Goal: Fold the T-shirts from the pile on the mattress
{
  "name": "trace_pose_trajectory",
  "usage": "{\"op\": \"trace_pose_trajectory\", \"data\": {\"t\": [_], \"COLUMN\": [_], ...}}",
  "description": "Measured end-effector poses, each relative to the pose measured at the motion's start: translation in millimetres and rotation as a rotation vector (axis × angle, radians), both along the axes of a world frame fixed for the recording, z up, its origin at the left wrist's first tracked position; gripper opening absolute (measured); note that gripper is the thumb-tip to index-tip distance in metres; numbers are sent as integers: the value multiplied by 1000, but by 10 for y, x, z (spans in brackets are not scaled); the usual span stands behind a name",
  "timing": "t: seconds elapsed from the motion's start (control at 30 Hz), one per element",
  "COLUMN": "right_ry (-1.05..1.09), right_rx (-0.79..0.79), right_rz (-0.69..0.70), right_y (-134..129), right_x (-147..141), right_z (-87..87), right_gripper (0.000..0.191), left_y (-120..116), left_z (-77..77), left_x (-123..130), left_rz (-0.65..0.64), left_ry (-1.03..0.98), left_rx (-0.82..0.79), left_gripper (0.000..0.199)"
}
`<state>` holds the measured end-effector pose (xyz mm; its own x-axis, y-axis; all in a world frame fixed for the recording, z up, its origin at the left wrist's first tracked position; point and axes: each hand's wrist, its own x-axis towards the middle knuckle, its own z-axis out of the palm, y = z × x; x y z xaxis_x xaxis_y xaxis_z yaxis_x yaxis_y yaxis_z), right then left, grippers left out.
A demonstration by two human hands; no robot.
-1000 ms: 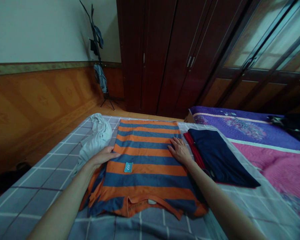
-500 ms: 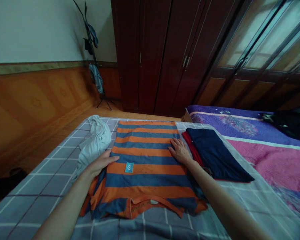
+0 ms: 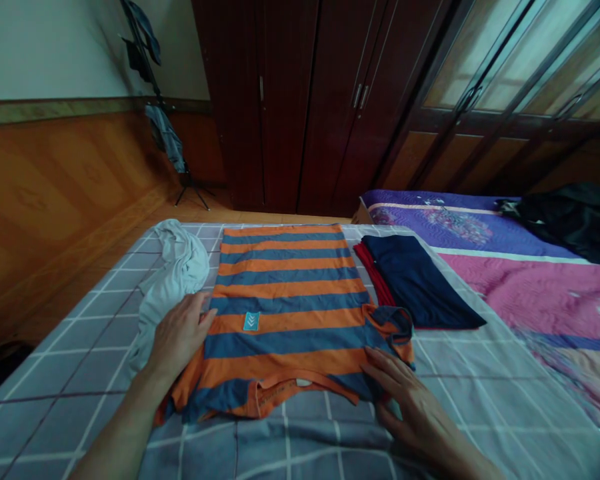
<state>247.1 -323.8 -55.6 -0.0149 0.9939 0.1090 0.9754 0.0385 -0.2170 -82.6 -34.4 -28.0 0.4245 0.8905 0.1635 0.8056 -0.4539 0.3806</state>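
Observation:
An orange-and-blue striped T-shirt (image 3: 280, 340) lies spread on the bed, its collar towards me and a small light-blue patch on its front. My left hand (image 3: 183, 333) is at the shirt's left edge, thumb apart from the fingers, holding nothing visible. Over the right shoulder of the shirt, my right hand (image 3: 410, 400) rests with fingers stretched out on the fabric; its thumb is by the shoulder edge. The right sleeve is bunched up beside the shirt's body. The left sleeve is partly hidden by my left forearm.
A crumpled pale garment (image 3: 175, 267) lies left of the shirt. Folded dark-blue clothing (image 3: 420, 280) sits to the right, over a red piece (image 3: 375, 273). Beyond are a purple-and-pink bed (image 3: 510, 280), a dark wardrobe (image 3: 285, 133) and a coat stand (image 3: 153, 73).
My right hand has moved from the shirt's right side down towards me to the shoulder. My left hand has shifted slightly outward off the edge. The right sleeve now shows bunched up. The view has tilted slightly.

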Motion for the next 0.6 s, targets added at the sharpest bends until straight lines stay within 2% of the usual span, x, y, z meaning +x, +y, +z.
{"op": "trace_pose_trajectory", "data": {"t": [0.07, 0.13, 0.2, 0.27, 0.33, 0.43, 0.53, 0.6], "right_ry": [41, 112, 191, 222, 225, 229, 170, 130], "right_rx": [14, 18, 12, -1, -40, -148, -181, -180], "right_rz": [-5, -13, -58, -121, -125, 61, 221, 220], "right_y": [51, 211, 438, 661, 797, 757, 604, 609], "right_x": [22, 76, 145, 191, 179, 56, -42, -9], "right_z": [26, 103, 220, 365, 515, 663, 633, 527], "right_gripper": [45, 29, 28, 30, 27, 16, 14, 16], "left_y": [-258, -584, -904, -1136, -1240, -1211, -1126, -1096], "left_z": [144, 255, 300, 260, 150, -56, -187, -213], "left_x": [27, 84, 168, 255, 314, 311, 239, 207], "left_rz": [-166, -430, -698, -843, -850, -741, -680, -669], "left_ry": [-73, -102, -72, -4, 58, 84, 74, 70], "left_rx": [15, -104, -219, -254, -220, -126, -58, -49], "left_gripper": [23, 15, 12, 11, 12, 17, 26, 33]}}
